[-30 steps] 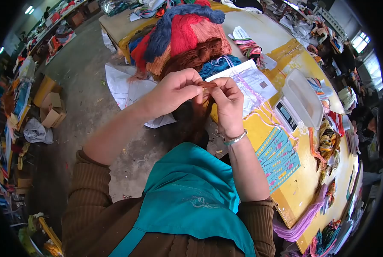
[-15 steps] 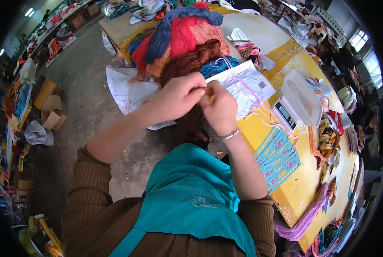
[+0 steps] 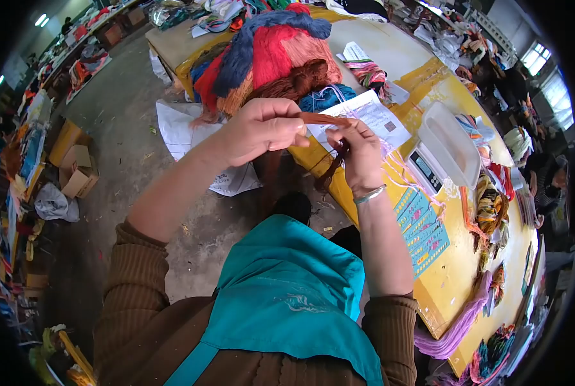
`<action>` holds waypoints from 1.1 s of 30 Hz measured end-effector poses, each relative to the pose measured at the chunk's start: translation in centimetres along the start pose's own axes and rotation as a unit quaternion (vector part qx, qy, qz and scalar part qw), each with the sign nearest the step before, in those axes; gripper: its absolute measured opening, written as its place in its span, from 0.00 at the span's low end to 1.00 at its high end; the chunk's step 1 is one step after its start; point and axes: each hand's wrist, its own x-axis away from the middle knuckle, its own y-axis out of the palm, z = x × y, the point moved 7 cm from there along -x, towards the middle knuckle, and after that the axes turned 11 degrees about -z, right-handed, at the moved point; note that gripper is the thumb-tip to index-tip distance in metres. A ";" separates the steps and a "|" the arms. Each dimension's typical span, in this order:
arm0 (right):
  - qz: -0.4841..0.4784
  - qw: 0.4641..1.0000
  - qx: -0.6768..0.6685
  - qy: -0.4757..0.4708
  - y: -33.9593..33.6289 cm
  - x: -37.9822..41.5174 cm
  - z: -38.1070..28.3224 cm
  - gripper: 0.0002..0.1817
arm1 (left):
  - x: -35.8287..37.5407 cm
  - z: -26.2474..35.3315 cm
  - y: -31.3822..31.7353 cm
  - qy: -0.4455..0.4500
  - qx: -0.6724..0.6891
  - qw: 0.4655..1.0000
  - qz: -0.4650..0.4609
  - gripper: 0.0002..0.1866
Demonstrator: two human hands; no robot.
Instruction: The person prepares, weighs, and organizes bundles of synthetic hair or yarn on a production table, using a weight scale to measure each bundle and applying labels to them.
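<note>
Brown thread (image 3: 323,119) is pinched by the left hand (image 3: 258,135) and right hand (image 3: 359,154), likely to keep it straight, near the left edge of the table (image 3: 437,297).

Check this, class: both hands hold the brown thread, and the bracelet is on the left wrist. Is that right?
No: the head view shows the bracelet on the right wrist. The left hand and right hand both hold the brown thread.
</note>
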 end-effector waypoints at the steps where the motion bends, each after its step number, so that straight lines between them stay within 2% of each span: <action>1: 0.004 0.994 0.101 -0.039 0.3 0.1 0.2 0.06 | -0.2 0.1 0.3 0.053 0.104 0.993 -0.014 0.07; 2: -0.025 0.930 0.361 -0.063 1.2 0.4 0.0 0.07 | -0.2 -0.5 0.1 0.033 0.133 0.991 0.005 0.06; 3: -0.043 0.841 0.528 -0.110 2.9 1.2 -0.4 0.10 | -0.3 -0.3 -0.1 0.028 0.181 0.983 0.017 0.06; 4: -0.060 0.719 0.676 -0.151 4.9 2.0 -0.3 0.14 | -0.5 0.1 -0.3 0.023 0.229 0.973 0.029 0.06; 5: -0.113 0.659 0.741 -0.068 5.3 2.2 1.7 0.24 | -0.5 1.1 -0.8 0.043 0.225 0.971 0.064 0.07; 7: -0.157 0.654 0.739 -0.051 6.1 3.9 3.2 0.33 | -0.5 4.0 -1.9 0.065 0.207 0.973 0.073 0.07; 8: -0.186 0.634 0.750 -0.028 6.2 4.6 4.0 0.43 | -0.5 5.6 -2.7 0.086 0.222 0.970 0.053 0.06; 9: -0.187 0.633 0.750 -0.029 5.8 5.1 4.6 0.43 | 0.0 7.5 -4.2 0.115 0.195 0.972 0.068 0.06; 10: -0.186 0.656 0.731 -0.033 5.1 5.6 5.5 0.47 | 0.6 9.7 -5.9 0.141 0.168 0.972 0.084 0.05; 12: -0.195 0.685 0.702 -0.015 3.9 6.6 6.6 0.55 | 2.3 14.9 -9.2 0.171 0.134 0.976 -0.004 0.08; 13: -0.196 0.686 0.701 -0.014 3.6 6.7 6.3 0.55 | 2.7 16.9 -10.2 0.217 0.144 0.963 0.074 0.09; 14: -0.206 0.704 0.678 0.046 2.8 6.7 6.3 0.55 | 3.4 18.9 -11.0 0.262 0.153 0.941 0.152 0.11; 15: -0.215 0.718 0.653 0.105 1.9 6.8 6.5 0.55 | 3.7 20.5 -11.1 0.279 0.204 0.926 0.149 0.10; 16: -0.220 0.712 0.661 0.088 1.4 6.8 6.2 0.53 | 4.2 22.1 -11.1 0.294 0.254 0.910 0.145 0.10; 17: -0.219 0.712 0.661 0.089 0.9 6.8 6.2 0.53 | 5.2 24.2 -11.5 0.328 0.244 0.893 0.189 0.11; 19: -0.245 0.696 0.669 0.085 0.5 7.0 6.1 0.43 | 6.8 27.1 -11.4 0.418 0.258 0.835 0.246 0.15; 20: -0.247 0.695 0.670 0.086 0.3 7.0 5.6 0.43 | 7.6 28.6 -13.4 0.403 0.248 0.857 0.205 0.16; 21: -0.240 0.699 0.672 0.046 0.9 6.8 4.3 0.37 | 8.4 29.9 -15.7 0.387 0.235 0.876 0.164 0.17; 24: -0.196 0.722 0.661 -0.061 2.6 5.1 0.8 0.21 | 7.4 29.4 -15.7 0.377 0.197 0.887 0.178 0.14; 25: -0.178 0.754 0.625 -0.092 3.3 4.2 -0.5 0.18 | 7.0 27.9 -15.1 0.372 0.258 0.864 0.221 0.09; 27: -0.185 0.855 0.475 -0.092 5.7 2.7 -3.5 0.17 | 5.3 24.7 -10.6 0.368 0.239 0.870 0.226 0.06; 29: -0.204 0.934 0.284 -0.077 8.2 1.2 -5.9 0.19 | 4.1 21.9 -9.0 0.361 0.293 0.868 0.177 0.07; 30: -0.215 0.952 0.192 -0.105 9.6 0.5 -7.1 0.21 | 3.7 20.8 -8.7 0.356 0.306 0.867 0.166 0.08; 31: -0.224 0.961 0.098 -0.130 11.0 -0.1 -8.1 0.24 | 3.0 20.0 -8.8 0.337 0.321 0.877 0.115 0.10; 33: -0.253 0.950 0.031 -0.179 14.9 -0.8 -9.2 0.29 | 1.6 17.4 -5.8 0.310 0.397 0.858 0.100 0.11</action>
